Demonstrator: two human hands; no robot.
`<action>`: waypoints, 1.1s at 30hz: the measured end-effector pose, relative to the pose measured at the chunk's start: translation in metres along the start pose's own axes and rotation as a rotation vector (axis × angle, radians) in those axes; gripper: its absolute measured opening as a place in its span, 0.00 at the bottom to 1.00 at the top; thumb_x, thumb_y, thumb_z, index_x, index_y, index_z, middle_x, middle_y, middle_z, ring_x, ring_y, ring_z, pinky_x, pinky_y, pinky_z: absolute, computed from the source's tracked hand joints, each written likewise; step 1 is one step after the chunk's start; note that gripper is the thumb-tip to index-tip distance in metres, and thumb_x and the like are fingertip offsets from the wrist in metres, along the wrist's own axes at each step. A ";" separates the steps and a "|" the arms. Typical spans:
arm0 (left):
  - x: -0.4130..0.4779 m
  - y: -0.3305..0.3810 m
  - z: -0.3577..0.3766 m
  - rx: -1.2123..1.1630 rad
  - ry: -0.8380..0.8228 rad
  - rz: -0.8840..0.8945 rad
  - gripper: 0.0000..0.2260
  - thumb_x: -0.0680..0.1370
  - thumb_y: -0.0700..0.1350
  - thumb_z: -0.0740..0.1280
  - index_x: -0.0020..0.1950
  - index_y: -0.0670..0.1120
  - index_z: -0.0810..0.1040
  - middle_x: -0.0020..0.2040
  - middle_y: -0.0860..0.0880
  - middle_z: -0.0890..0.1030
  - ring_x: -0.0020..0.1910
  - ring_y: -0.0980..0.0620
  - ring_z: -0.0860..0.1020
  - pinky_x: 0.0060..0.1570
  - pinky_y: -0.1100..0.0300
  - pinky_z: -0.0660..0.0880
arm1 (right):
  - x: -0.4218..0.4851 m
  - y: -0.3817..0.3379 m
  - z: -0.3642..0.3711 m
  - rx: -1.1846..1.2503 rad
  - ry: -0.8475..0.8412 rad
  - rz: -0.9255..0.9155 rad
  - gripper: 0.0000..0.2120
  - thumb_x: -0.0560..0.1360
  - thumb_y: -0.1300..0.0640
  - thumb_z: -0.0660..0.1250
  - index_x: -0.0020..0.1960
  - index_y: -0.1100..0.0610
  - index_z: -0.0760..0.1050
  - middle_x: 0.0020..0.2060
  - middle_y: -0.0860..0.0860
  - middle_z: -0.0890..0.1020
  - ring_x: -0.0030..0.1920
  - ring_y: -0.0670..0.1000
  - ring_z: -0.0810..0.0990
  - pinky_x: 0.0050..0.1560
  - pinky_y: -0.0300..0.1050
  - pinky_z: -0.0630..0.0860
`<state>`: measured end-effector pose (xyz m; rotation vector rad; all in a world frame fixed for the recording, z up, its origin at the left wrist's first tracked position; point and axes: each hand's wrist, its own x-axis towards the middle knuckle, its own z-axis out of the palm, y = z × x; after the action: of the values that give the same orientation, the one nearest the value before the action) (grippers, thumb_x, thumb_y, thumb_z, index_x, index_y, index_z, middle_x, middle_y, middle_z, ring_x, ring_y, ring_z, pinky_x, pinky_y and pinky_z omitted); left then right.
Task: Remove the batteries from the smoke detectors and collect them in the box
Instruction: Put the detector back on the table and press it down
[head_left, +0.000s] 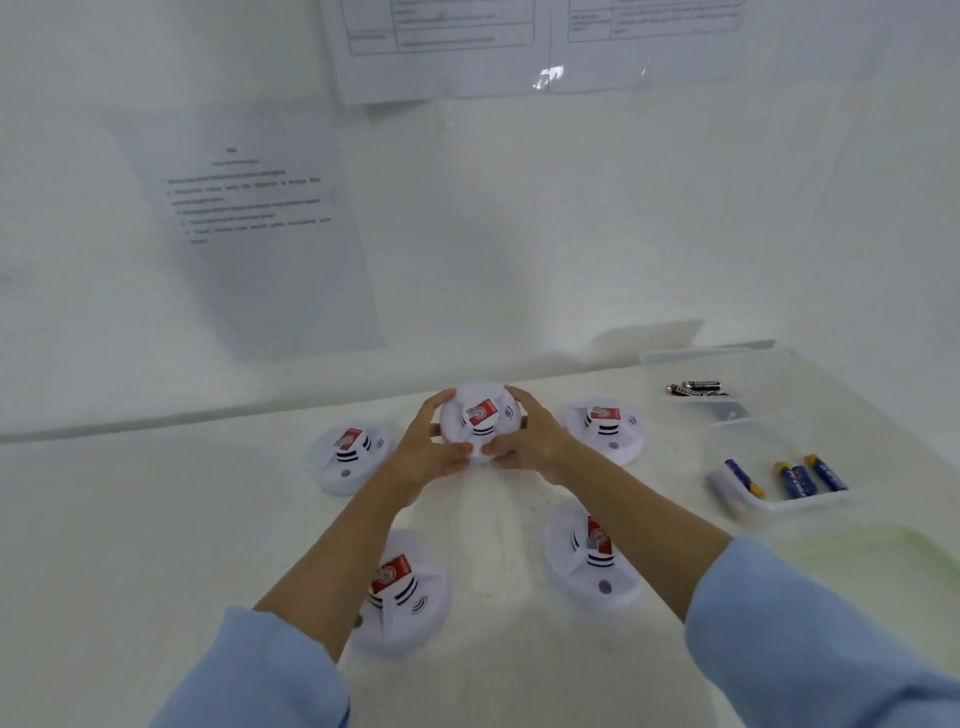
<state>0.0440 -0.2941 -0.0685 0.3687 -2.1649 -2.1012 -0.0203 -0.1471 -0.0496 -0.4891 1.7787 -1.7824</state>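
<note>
Head view: left hand (431, 448) and right hand (531, 441), fingers curled, both grip one smoke detector (480, 418) well left of the battery box (802, 506); judged risk: a sudden release under twisting could drop it onto neighbouring detectors (605, 428).

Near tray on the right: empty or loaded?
Loaded. Several blue batteries lie inside the near tray, near its front wall.

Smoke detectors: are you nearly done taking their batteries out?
Already in the box: black batteries behind, blue batteries in front. The left hand and right hand grip one detector. Four other detectors wait on the table, closed; emptied or not, I cannot tell.
</note>
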 end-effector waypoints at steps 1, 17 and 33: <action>0.002 -0.003 -0.002 -0.007 -0.003 -0.005 0.30 0.71 0.31 0.70 0.66 0.55 0.65 0.56 0.43 0.72 0.51 0.47 0.76 0.43 0.60 0.80 | 0.001 0.000 0.002 -0.028 0.006 -0.024 0.25 0.67 0.76 0.68 0.53 0.50 0.71 0.46 0.53 0.78 0.44 0.50 0.78 0.40 0.46 0.79; 0.011 -0.007 -0.006 -0.022 -0.030 -0.025 0.29 0.73 0.33 0.68 0.67 0.56 0.64 0.51 0.48 0.73 0.46 0.49 0.77 0.37 0.61 0.80 | 0.008 0.006 0.001 -0.088 0.016 -0.018 0.26 0.67 0.75 0.68 0.49 0.45 0.69 0.44 0.49 0.76 0.45 0.50 0.75 0.45 0.48 0.78; 0.009 -0.005 -0.005 -0.006 -0.046 -0.041 0.28 0.74 0.34 0.68 0.68 0.56 0.63 0.50 0.50 0.72 0.44 0.50 0.78 0.36 0.63 0.80 | 0.013 0.012 -0.002 -0.100 0.035 -0.001 0.30 0.67 0.72 0.70 0.61 0.50 0.64 0.53 0.52 0.75 0.52 0.53 0.74 0.43 0.46 0.78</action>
<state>0.0366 -0.3017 -0.0740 0.3712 -2.1945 -2.1580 -0.0300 -0.1530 -0.0629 -0.5018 1.8992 -1.7182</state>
